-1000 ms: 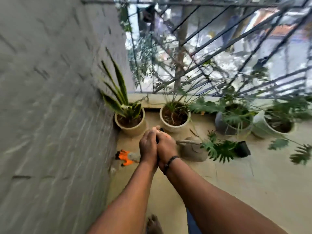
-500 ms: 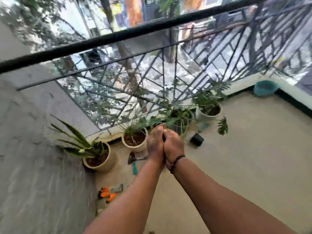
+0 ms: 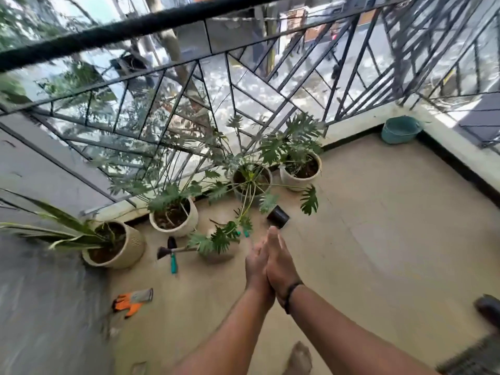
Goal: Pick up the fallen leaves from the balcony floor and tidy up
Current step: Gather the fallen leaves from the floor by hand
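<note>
Your left hand [image 3: 257, 263] and right hand [image 3: 278, 263] are pressed flat together, fingers straight, holding nothing you can see, so look slowly over the balcony floor [image 3: 378, 239] for leaves.

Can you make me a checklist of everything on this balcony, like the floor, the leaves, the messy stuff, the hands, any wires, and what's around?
Surface: beige balcony floor, bare where visible.
Job's things: no loose fallen leaves clearly seen on the floor; blur hides small ones.
Clutter: orange gloves by the wall; teal-handled tool and small rake beside the pots; black cup tipped over.
Hands: left hand and right hand pressed palm to palm, fingers straight, holding nothing visible.
Cables: nothing seen.
Surroundings: four potted plants along the metal railing; teal bucket in the far corner; grey wall on the left.
</note>
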